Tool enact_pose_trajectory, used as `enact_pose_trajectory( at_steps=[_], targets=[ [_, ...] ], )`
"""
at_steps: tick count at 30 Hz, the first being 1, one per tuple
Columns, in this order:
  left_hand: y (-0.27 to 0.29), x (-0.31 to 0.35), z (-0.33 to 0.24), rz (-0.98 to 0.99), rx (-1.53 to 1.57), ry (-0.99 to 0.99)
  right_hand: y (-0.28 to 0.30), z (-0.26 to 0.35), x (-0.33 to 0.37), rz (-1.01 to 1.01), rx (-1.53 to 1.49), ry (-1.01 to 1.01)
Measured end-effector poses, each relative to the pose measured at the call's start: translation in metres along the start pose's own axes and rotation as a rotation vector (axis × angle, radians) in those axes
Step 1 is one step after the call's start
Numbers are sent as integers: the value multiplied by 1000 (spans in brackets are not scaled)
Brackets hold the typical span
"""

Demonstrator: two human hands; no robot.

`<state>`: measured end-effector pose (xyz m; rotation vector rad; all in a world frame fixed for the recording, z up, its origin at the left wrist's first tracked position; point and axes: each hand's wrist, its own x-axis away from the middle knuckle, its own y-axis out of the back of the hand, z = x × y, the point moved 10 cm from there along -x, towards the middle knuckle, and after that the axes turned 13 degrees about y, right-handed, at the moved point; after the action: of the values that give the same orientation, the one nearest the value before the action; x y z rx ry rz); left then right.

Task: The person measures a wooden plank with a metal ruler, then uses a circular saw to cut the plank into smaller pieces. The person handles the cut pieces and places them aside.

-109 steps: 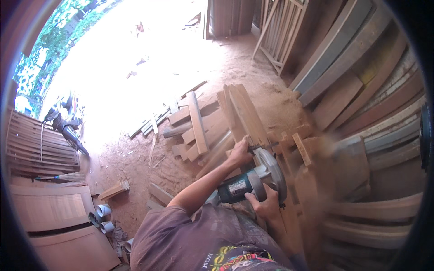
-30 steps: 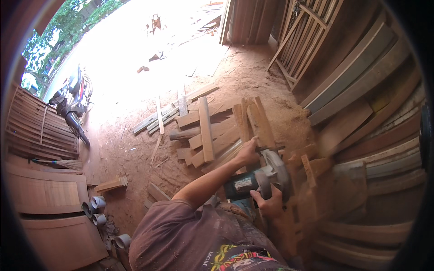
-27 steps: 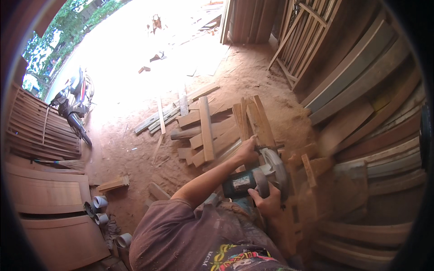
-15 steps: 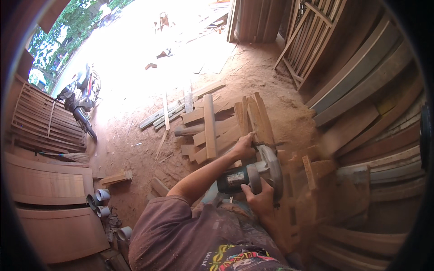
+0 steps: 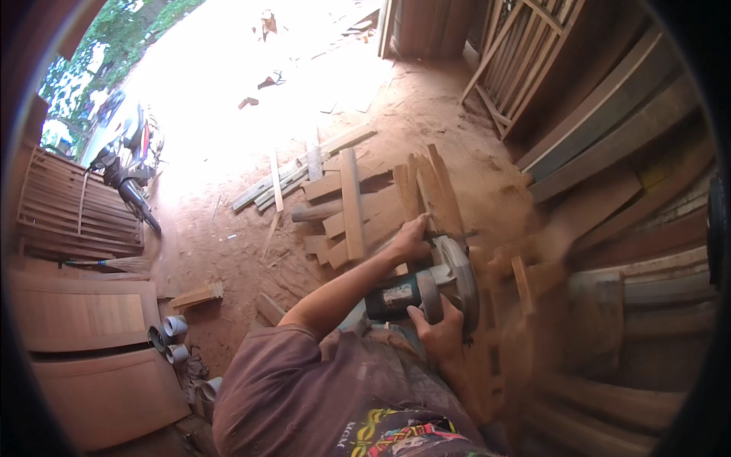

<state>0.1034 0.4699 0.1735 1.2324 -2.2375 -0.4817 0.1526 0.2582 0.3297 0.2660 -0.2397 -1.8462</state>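
A circular saw with a dark motor housing and a pale rounded blade guard lies low in front of my body, over wood. My right hand is wrapped around its rear handle, thumb on the near side. Farther forward, my left hand is closed at the front of the saw, left of the guard; the undersides of its fingers are hidden. Beneath and right of the saw is a wooden piece with slots. The blade and the cut cannot be seen.
Loose boards and offcuts lie ahead on the dusty ground. Planks are stacked along the right, partly blurred by brown dust. At left are wooden panels, several white cylinders and a parked motorcycle.
Boards and ground ahead sit slightly higher in the picture. The saw and both hands keep nearly the same place, and both grips look unchanged.
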Motion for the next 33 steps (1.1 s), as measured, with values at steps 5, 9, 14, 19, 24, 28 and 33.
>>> enact_pose_trajectory(
  at_steps=[5, 9, 14, 19, 24, 28, 33],
  targets=[
    [-6, 1, 0, 94, 83, 47, 1, -3, 1, 53, 7, -90],
    [12, 2, -19, 66, -7, 70, 0, 0, -7, 68, -5, -81],
    [20, 3, -21, 19, -20, 63, -1, 3, -11, 66, 23, -79],
    [23, -2, -24, 83, -5, 92, -2, 5, -18, 63, 28, -72],
    [29, -3, -26, 82, 5, 120, -3, 6, -24, 45, 23, -31],
    [31, -7, -27, 58, 15, 76, -3, 6, -26, 67, 24, -63],
    [31, -16, -21, 48, 4, 76, -5, 6, -30, 71, 22, -61]
  ],
)
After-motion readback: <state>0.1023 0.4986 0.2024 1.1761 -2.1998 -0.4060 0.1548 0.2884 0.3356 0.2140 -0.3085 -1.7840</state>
